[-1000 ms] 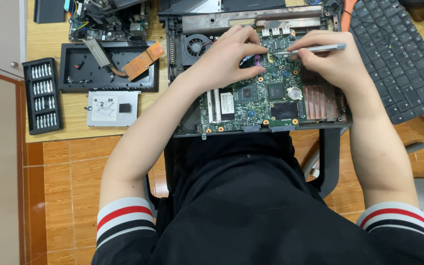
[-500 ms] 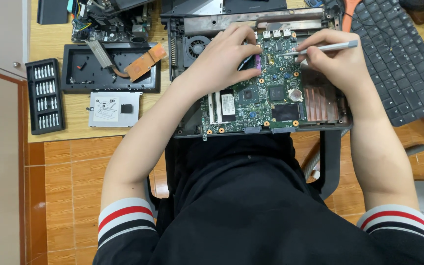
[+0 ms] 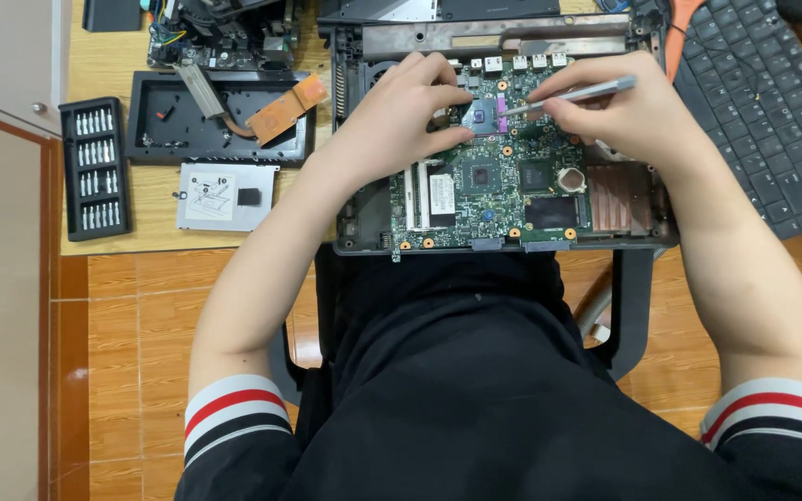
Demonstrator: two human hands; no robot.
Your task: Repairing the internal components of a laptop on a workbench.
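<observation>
From the head view, the right hand (image 3: 633,116) is pinching a slim silver screwdriver (image 3: 573,94) between thumb and fingertips, fingers curled tight round the shaft, and its tip is angling left toward the processor socket (image 3: 485,116) on the green motherboard (image 3: 489,181). The board is sitting in the opened laptop base (image 3: 364,209) at the near edge of the wooden desk (image 3: 127,60), right in front of the person. The left hand (image 3: 401,107) is lying on the far-left part of the board, fingers bent and holding nothing, fingertips pressing just beside the socket. To do this well, I'd say the left hand should be keeping the board pinned flat while the tool is working with light, straight pressure, so the tip isn't skating onto the small parts around the socket. A bit case (image 3: 97,169) is waiting at far left, a metal drive caddy (image 3: 225,197) beside it, and a loose keyboard (image 3: 758,111) is lying off to the right. Compared with half a second ago, the screwdriver is lying a touch flatter and the left fingers are sitting a shade closer to the socket; everything else on the desk is staying put.
</observation>
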